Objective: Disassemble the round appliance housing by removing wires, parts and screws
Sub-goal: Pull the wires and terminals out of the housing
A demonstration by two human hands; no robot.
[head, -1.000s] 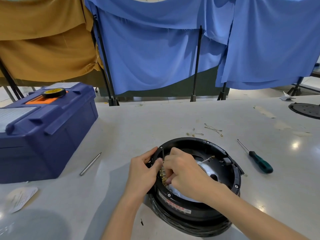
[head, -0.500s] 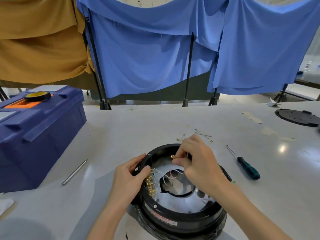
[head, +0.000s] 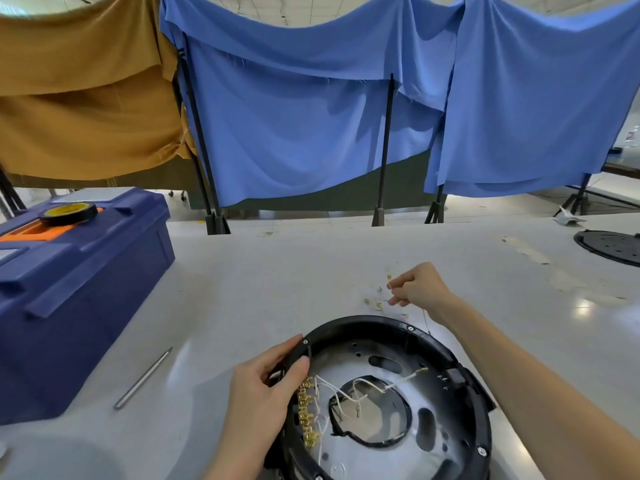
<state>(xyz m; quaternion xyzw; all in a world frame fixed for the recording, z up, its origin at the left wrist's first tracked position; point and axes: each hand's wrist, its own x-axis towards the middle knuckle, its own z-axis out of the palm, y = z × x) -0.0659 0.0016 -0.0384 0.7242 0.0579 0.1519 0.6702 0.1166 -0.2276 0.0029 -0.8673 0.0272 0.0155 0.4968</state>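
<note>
Steadying the round black housing (head: 363, 322) at the near edge of the white table (head: 242, 289), I grip its left rim with my left hand (head: 263, 386), thumb hooked over the inside of the rim and fingers curled round the outside. The housing lies open side up, showing a pale metal plate with a large central hole. A row of brass terminals (head: 307, 414) runs along the inner left wall just below my thumb, and thin white wires (head: 346, 389) loop from it across the plate.

My right hand (head: 420, 287) is raised beyond the housing's far rim, its fingertips pinching a thin wire (head: 425, 318) that ends in a small brass connector and trails down toward the rim. Just beside that hand, a few loose wire pieces (head: 374, 302) with brass ends lie on the table.

A dark blue toolbox (head: 79, 306) stands at the table's left edge, with a roll of black tape (head: 68, 213) on its lid. A slim metal rod (head: 143, 377) lies between the toolbox and the housing. A black perforated disc (head: 613, 245) sits at the far right edge, with a crumpled scrap of paper (head: 568, 216) behind it.

Blue cloths (head: 294, 116) and a mustard cloth (head: 79, 98) hang from black stands behind the table's far edge.
</note>
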